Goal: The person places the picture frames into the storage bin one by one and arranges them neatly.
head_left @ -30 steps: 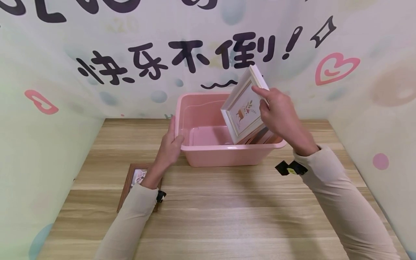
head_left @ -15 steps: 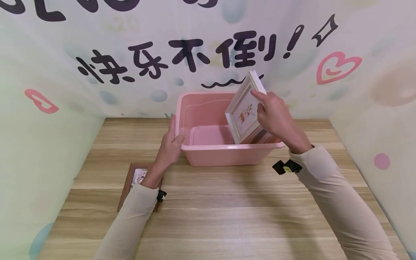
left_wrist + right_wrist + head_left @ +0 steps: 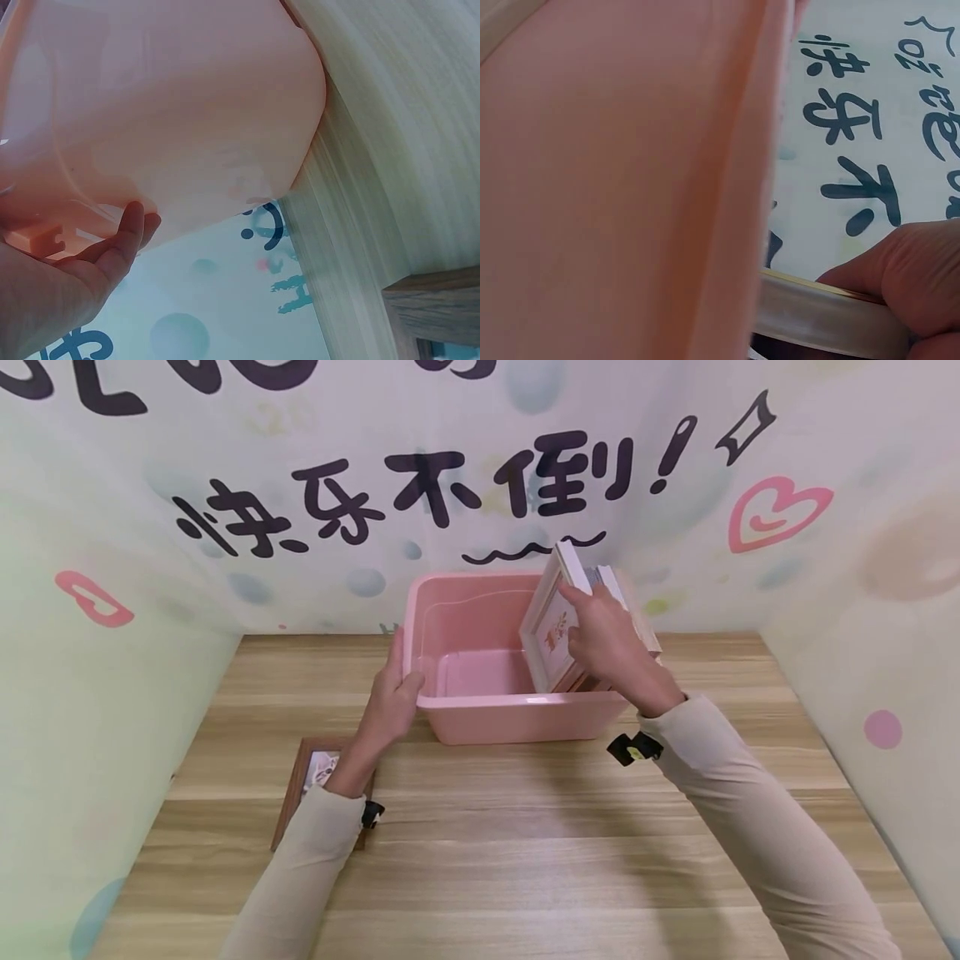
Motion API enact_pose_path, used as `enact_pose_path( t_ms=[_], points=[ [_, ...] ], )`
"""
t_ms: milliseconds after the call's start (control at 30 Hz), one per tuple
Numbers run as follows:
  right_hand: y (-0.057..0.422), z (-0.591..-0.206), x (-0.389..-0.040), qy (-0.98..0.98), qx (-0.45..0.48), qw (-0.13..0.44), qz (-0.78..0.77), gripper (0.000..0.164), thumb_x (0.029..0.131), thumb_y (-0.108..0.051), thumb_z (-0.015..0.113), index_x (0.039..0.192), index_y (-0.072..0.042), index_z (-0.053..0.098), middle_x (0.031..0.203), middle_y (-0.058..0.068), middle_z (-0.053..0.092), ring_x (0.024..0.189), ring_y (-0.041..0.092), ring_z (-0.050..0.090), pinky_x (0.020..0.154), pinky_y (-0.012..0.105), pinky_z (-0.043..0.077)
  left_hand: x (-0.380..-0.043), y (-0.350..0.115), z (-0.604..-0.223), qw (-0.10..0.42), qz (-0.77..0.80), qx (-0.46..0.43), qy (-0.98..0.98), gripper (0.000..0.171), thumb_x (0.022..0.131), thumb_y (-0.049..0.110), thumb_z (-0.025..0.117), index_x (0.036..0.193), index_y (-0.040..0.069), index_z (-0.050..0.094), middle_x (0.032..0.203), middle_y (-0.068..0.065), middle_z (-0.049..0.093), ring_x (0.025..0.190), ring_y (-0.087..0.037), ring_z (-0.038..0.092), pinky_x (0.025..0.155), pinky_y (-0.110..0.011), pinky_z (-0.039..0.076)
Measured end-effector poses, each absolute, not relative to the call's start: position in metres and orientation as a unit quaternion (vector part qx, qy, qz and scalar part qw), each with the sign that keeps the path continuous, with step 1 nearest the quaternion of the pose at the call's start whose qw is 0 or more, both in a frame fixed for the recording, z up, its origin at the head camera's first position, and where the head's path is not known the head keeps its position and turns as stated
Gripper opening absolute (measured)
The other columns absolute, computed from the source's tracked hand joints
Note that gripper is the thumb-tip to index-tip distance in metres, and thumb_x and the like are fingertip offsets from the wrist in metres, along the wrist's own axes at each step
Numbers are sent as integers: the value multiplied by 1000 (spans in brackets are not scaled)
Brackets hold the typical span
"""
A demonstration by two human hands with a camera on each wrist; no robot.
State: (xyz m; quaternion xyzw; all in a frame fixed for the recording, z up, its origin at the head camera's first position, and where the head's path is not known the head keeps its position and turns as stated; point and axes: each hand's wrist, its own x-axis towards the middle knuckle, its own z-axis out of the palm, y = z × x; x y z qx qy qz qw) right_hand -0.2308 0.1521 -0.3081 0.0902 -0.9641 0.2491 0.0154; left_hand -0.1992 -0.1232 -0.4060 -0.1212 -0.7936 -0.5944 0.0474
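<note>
A pink plastic basin [image 3: 517, 720] stands on the table against the back wall. My left hand [image 3: 388, 700] grips its left rim, thumb inside; the left wrist view shows the fingers [image 3: 131, 225] against the outer wall. In the basin's right part a white picture frame [image 3: 553, 628] with a small plant-like print leans, facing left. My right hand [image 3: 609, 635] holds that frame by its right edge, one finger on the front. Behind it stand several more frames [image 3: 649, 633], partly hidden by the hand. The right wrist view shows the thumb side on a pale frame edge [image 3: 832, 319].
A brown wooden picture frame [image 3: 296, 789] lies on the table at the left, partly under the left forearm. The wood-grain table [image 3: 487, 860] extends in front of the basin. A printed cloth wall [image 3: 315, 585] rises close behind it.
My right hand has moved left and slightly down with the white frame, which now stands steeper in the basin. More frames show behind it. My left hand stays on the rim.
</note>
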Motion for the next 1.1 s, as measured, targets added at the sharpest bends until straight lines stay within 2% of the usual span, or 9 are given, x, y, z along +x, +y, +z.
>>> enact_pose_path(
  t_ms=[200, 367, 533, 767, 867, 1000, 1100],
  points=[
    [144, -318, -233, -965, 81, -2, 249, 75, 84, 13, 50, 154, -12, 37, 135, 28, 43, 97, 36, 51, 46, 28, 48, -200, -123, -407, 43, -596, -122, -793, 72, 97, 0, 35, 161, 13, 3, 165, -13, 17, 142, -30, 36, 113, -52, 36],
    [138, -326, -235, -966, 82, -7, 245, 77, 85, 14, 52, 155, -12, 35, 138, 30, 38, 102, 38, 49, 48, 29, 47, -201, -124, -407, 37, -599, -122, -790, 73, 96, -2, 34, 160, 11, 1, 165, -16, 15, 143, -34, 34, 112, -54, 36],
    [134, -335, -236, -967, 84, -10, 240, 74, 88, 9, 58, 155, -12, 34, 138, 30, 37, 107, 40, 49, 52, 30, 51, -201, -124, -408, 41, -599, -124, -790, 74, 96, -1, 34, 161, 14, 2, 165, -14, 16, 140, -33, 37, 110, -54, 39],
    [131, -341, -236, -973, 94, 12, 210, 71, 89, 1, 63, 154, -7, 35, 134, 32, 38, 89, 37, 57, 53, 31, 53, -198, -123, -406, 47, -596, -122, -792, 74, 96, 2, 35, 161, 16, 3, 165, -12, 18, 138, -31, 40, 109, -53, 41],
    [130, -341, -235, -977, 97, 11, 188, 68, 92, -3, 61, 154, -7, 33, 135, 31, 37, 93, 37, 57, 59, 35, 56, -198, -123, -405, 47, -596, -121, -792, 74, 95, 4, 36, 161, 17, 3, 164, -13, 19, 138, -32, 41, 108, -53, 41],
    [131, -340, -235, -983, 102, 13, 150, 56, 96, -5, 53, 149, -4, 35, 130, 30, 38, 97, 39, 56, 70, 44, 58, -198, -123, -405, 44, -594, -119, -794, 74, 95, 5, 36, 161, 16, 3, 164, -15, 20, 136, -34, 43, 107, -53, 43],
    [130, -340, -234, -986, 108, 19, 129, 49, 98, -4, 48, 146, -1, 37, 126, 32, 39, 95, 40, 57, 72, 46, 58, -198, -123, -404, 43, -591, -117, -797, 74, 95, 6, 36, 161, 16, 3, 164, -16, 20, 135, -34, 44, 107, -54, 43]
  ],
)
